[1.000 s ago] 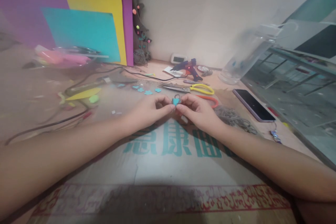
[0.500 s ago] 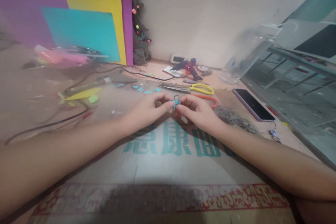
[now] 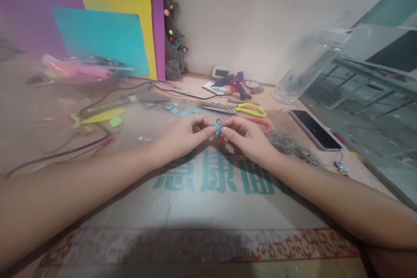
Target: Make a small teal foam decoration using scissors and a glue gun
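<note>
Between the fingertips of both hands is a small turquoise foam piece (image 3: 217,129), with a dark loop of cord or wire sticking up above it. My left hand (image 3: 199,128) pinches its left side with thumb and forefinger. On its right side my right hand (image 3: 239,132) grips it the same way, its other fingers curled. Just beyond lie several turquoise foam flower cutouts (image 3: 183,114). Yellow-handled scissors (image 3: 249,109) rest behind the hands, and an orange handle (image 3: 260,124) is partly hidden by my right hand. Grey cord (image 3: 289,145) lies in a heap beside the right wrist.
A glue gun (image 3: 237,84) with a black cable lies at the back near a small white clock (image 3: 221,71). A phone (image 3: 314,129) and a clear bottle (image 3: 306,69) are on the right. Coloured foam sheets (image 3: 100,39) stand at the back left. Printed cardboard (image 3: 195,213) covers the front.
The turquoise piece has turned slightly between my fingertips, and its dark loop looks narrower. Both hands stay in almost the same place.
</note>
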Motion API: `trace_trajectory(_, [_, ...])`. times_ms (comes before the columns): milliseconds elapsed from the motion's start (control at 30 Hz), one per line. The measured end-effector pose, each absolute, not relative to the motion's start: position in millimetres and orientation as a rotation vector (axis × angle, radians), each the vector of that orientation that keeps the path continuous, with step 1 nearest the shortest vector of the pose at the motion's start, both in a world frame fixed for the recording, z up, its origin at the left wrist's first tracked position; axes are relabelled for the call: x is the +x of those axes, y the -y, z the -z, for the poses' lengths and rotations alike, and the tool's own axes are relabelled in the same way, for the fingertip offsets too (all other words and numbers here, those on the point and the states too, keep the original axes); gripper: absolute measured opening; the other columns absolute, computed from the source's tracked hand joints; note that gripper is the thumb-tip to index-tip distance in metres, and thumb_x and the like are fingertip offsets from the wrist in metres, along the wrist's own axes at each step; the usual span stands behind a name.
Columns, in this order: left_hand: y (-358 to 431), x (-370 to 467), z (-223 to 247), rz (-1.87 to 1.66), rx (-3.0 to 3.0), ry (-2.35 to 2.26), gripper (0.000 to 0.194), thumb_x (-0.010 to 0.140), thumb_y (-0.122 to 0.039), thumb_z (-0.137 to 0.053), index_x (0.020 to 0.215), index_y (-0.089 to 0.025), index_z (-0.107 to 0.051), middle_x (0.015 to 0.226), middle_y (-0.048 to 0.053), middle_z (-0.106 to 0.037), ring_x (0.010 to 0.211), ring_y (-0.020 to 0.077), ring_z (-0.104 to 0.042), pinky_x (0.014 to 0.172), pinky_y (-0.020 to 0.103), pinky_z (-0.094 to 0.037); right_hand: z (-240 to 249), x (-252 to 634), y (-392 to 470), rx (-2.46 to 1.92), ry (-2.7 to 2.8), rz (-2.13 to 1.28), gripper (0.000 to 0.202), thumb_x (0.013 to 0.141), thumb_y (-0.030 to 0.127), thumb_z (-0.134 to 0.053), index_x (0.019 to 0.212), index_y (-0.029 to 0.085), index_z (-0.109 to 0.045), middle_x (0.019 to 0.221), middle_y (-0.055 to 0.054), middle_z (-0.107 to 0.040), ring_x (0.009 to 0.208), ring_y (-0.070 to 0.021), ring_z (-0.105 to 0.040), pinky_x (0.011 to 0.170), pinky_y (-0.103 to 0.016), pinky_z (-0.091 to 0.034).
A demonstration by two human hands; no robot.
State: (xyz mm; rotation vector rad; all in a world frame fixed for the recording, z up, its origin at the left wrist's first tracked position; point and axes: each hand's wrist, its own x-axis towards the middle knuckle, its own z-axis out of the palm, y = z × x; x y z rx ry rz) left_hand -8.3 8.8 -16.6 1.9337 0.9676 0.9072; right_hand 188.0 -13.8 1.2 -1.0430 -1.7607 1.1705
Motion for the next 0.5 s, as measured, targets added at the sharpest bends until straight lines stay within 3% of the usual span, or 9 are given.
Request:
trace_trajectory(233, [-8.2,-8.6,15.3,-0.894,1.937,-0.933,0.028,0.090,-0.041,-0.056,0.082,-0.016,-0.067,0.075,0.001,-0.066,0.068,0.0132,-0.055,0.061,0.024,-0.040,1.4,188.5,13.2,-1.082,1.778,-1.152,0.022,0.084,0.036,-0.065,0.079,0.018,-0.055,0.068,0.002,-0.060,0.057,-0.0095,-0.056,0.054,-0.023,-0.046])
trace_trajectory(500, [-3.0,-8.4,11.1,-0.825,1.990,-0.977,0.034,0.092,-0.045,-0.051,0.082,-0.017,-0.066,0.074,0.001,-0.065,0.067,0.0135,-0.053,0.059,0.024,-0.039,1.5,188.1,12.9,-1.072,1.778,-1.145,0.027,0.087,0.042,-0.064,0.077,0.018,-0.054,0.064,0.003,-0.060,0.051,-0.0075,-0.051,0.047,-0.020,-0.041])
